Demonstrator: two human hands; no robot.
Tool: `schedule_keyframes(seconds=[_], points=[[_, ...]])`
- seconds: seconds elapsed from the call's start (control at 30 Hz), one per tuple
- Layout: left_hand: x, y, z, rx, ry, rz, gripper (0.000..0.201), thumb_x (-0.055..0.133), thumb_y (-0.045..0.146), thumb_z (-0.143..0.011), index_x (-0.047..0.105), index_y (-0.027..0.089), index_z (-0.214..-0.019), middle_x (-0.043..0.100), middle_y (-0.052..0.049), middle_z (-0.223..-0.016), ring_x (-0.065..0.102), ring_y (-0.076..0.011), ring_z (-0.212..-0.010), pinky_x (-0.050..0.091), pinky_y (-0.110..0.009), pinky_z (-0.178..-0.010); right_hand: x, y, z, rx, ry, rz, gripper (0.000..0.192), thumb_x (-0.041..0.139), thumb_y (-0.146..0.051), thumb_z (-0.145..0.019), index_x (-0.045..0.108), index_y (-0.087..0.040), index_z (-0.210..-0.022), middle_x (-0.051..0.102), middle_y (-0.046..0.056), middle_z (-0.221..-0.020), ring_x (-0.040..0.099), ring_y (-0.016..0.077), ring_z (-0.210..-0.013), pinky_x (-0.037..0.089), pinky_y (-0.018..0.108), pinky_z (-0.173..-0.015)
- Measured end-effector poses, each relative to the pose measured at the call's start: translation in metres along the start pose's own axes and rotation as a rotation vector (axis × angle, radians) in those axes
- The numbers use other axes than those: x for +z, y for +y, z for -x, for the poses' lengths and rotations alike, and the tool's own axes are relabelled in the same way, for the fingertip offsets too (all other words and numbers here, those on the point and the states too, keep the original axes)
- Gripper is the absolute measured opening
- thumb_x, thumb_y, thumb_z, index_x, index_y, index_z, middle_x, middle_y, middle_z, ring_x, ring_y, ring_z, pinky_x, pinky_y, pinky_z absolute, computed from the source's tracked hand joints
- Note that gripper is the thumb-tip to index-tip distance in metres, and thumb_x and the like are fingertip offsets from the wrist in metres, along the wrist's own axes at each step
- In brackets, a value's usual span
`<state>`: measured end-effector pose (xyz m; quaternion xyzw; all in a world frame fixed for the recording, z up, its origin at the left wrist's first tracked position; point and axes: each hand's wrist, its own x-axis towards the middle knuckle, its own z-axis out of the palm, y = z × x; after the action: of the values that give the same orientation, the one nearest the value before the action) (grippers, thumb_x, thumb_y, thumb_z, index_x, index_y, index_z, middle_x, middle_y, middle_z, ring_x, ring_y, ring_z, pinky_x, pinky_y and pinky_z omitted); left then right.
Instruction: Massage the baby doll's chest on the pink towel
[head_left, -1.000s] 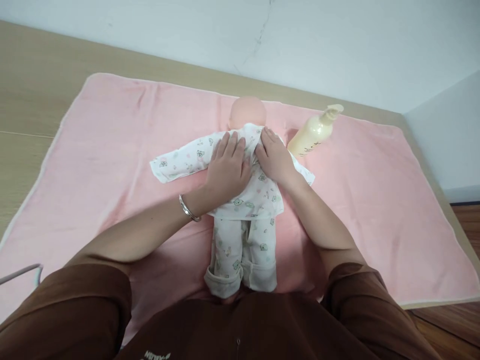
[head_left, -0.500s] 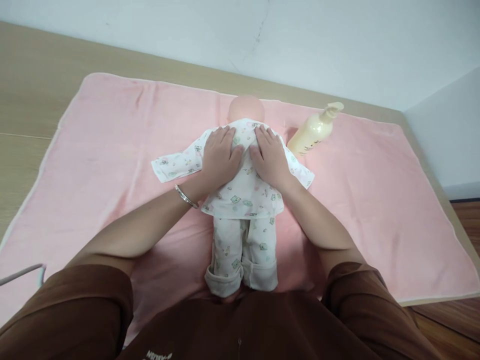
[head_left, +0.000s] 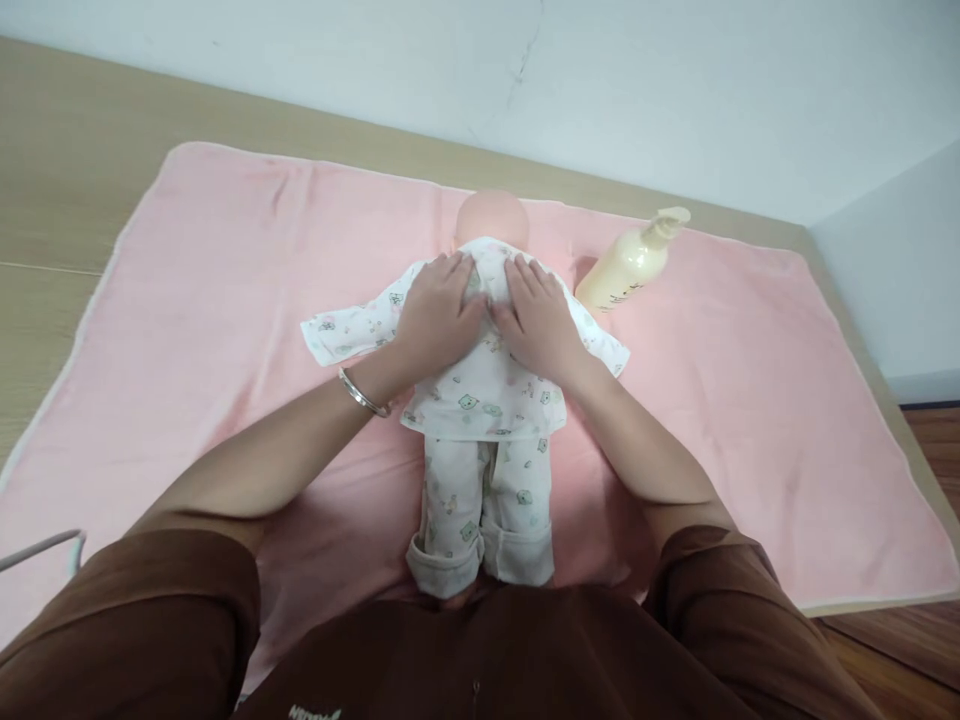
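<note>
A baby doll lies on a pink towel point(head_left: 225, 300), its bald head point(head_left: 493, 215) toward the wall and its legs toward me. It wears a white printed shirt point(head_left: 484, 385) and matching trousers point(head_left: 487, 505). My left hand point(head_left: 435, 315) lies flat on the upper left of the shirt, fingers spread toward the collar. My right hand point(head_left: 536, 322) lies flat on the upper right of the shirt beside it. Both palms press the cloth and neither grips anything. A silver bracelet point(head_left: 361, 396) is on my left wrist. The doll's left sleeve point(head_left: 345, 333) sticks out flat.
A cream pump bottle point(head_left: 630, 265) lies on the towel just right of the doll's head. The towel covers a wooden table point(head_left: 67, 190) against a pale wall. A thin grey bar point(head_left: 41, 545) shows at the lower left edge. Wooden floor point(head_left: 930, 440) lies to the right.
Both hands have slid up the doll's shirt from the chest toward the collar and drawn closer together. The shirt's hem has shifted slightly upward with them.
</note>
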<state>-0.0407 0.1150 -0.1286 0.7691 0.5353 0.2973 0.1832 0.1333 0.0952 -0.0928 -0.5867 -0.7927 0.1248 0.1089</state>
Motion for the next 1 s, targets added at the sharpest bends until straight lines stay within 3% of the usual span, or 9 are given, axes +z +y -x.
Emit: schedule_keyframes(seconds=[0.13,0.3,0.4,0.57,0.63,0.73,0.87,1.0], points=[[0.000,-0.008,-0.008,-0.030,0.025,0.044,0.061,0.031,0.049,-0.101,0.058,0.009,-0.140,0.058,-0.022,-0.149,0.049,-0.0389,-0.145,0.034,-0.056,-0.127,0.002,-0.019,0.016,-0.084,-0.014,0.026,0.065,0.043,-0.032,-0.102,0.033,-0.014,-0.164,0.022,0.012,-0.176,0.012,0.0349,-0.165,0.014,0.060,-0.135],[0.006,0.016,0.020,0.019,0.062,-0.031,0.069,0.032,0.052,-0.104,0.044,0.007,-0.154,0.041,-0.022,-0.165,0.029,-0.0400,-0.159,0.020,-0.060,-0.133,-0.003,0.010,-0.011,0.021,-0.028,-0.064,0.061,0.032,-0.034,-0.107,0.034,-0.009,-0.163,0.027,0.014,-0.174,0.017,0.0303,-0.165,0.018,0.052,-0.136],[0.007,0.017,0.022,0.021,0.058,-0.033,0.066,0.037,0.050,-0.104,0.044,0.010,-0.156,0.038,-0.019,-0.167,0.027,-0.0375,-0.160,0.020,-0.058,-0.133,-0.003,0.018,-0.018,0.070,0.011,-0.043,0.063,0.029,-0.037,-0.107,0.032,-0.006,-0.162,0.027,0.017,-0.173,0.019,0.0308,-0.165,0.019,0.054,-0.135],[0.006,-0.015,-0.005,-0.018,0.037,0.041,0.066,0.040,0.056,-0.101,0.053,0.013,-0.150,0.051,-0.018,-0.159,0.041,-0.0366,-0.153,0.028,-0.056,-0.132,0.002,-0.018,0.015,0.033,0.021,0.067,0.066,0.033,-0.034,-0.106,0.029,0.002,-0.162,0.025,0.024,-0.172,0.019,0.0357,-0.164,0.019,0.055,-0.136],[0.005,-0.016,-0.008,-0.032,0.033,0.015,0.067,0.035,0.053,-0.102,0.052,0.010,-0.150,0.051,-0.020,-0.158,0.042,-0.0369,-0.152,0.028,-0.056,-0.132,0.001,-0.029,0.024,0.008,0.006,0.076,0.067,0.035,-0.033,-0.106,0.028,0.003,-0.162,0.023,0.025,-0.173,0.016,0.0359,-0.164,0.019,0.053,-0.136],[0.003,0.005,0.008,-0.052,0.022,-0.077,0.069,0.031,0.048,-0.104,0.043,0.003,-0.155,0.042,-0.025,-0.163,0.033,-0.0390,-0.157,0.024,-0.058,-0.132,-0.004,-0.023,0.014,0.038,-0.042,0.046,0.065,0.032,-0.031,-0.107,0.027,0.002,-0.163,0.021,0.022,-0.174,0.015,0.0330,-0.165,0.017,0.049,-0.137],[-0.001,0.041,0.034,-0.027,0.008,-0.200,0.065,0.034,0.043,-0.105,0.038,0.006,-0.158,0.034,-0.022,-0.168,0.026,-0.0386,-0.161,0.023,-0.057,-0.132,-0.009,0.002,-0.013,0.150,-0.071,-0.008,0.065,0.025,-0.033,-0.109,0.023,0.002,-0.164,0.019,0.020,-0.175,0.014,0.0300,-0.166,0.012,0.047,-0.138],[-0.005,0.040,0.030,-0.051,-0.035,-0.211,0.068,0.040,0.040,-0.102,0.037,0.002,-0.159,0.032,-0.024,-0.169,0.025,-0.0403,-0.160,0.024,-0.058,-0.132,-0.004,-0.001,-0.009,0.146,-0.015,0.023,0.064,0.027,-0.032,-0.108,0.026,0.003,-0.163,0.023,0.021,-0.174,0.017,0.0323,-0.165,0.013,0.050,-0.137]])
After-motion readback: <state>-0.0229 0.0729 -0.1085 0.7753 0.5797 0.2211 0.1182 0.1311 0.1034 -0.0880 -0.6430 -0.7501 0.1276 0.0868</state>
